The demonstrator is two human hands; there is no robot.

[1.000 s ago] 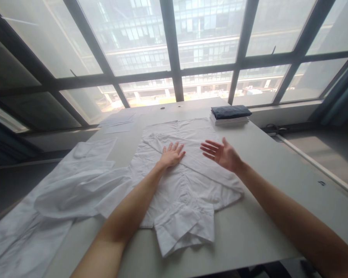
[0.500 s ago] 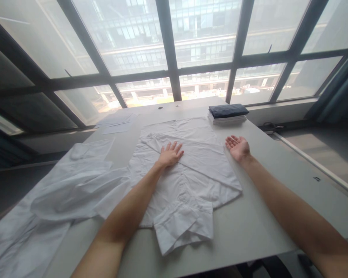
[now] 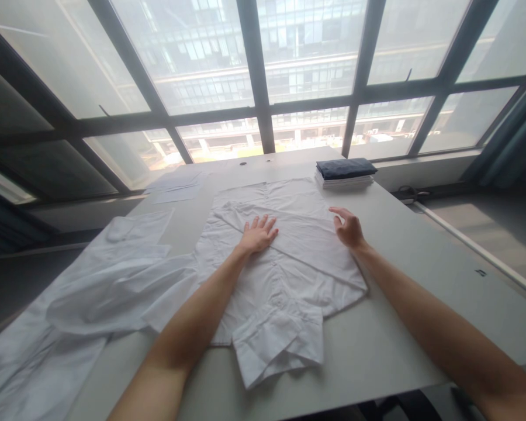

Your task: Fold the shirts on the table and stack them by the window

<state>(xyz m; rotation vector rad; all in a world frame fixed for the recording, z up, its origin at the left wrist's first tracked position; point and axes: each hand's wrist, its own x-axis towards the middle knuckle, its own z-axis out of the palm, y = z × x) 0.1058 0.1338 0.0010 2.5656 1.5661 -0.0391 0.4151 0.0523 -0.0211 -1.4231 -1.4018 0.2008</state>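
At mid-table [image 3: 403,327], the left hand [image 3: 258,235] lies palm down on a white shirt [image 3: 289,263], with its fingers [image 3: 265,223] spread and pressed flat to the cloth. At its 3 o'clock, the right hand [image 3: 349,230] sits at the shirt's right edge. Its fingers [image 3: 335,210] are curled and the thumb is close by, but I cannot tell whether they pinch the cloth. The shirt lies spread out, with a fold running slantwise across it and bunched layers at its 6 o'clock end, near the table's edge. At its 9 o'clock, a heap of white cloth [image 3: 109,286] touches it. At 1 o'clock, apart from the shirt, stands a stack [image 3: 344,173] of folded clothes with a dark piece on top. A small dark mark [image 3: 480,272] on the table at 3 o'clock is too small to read.
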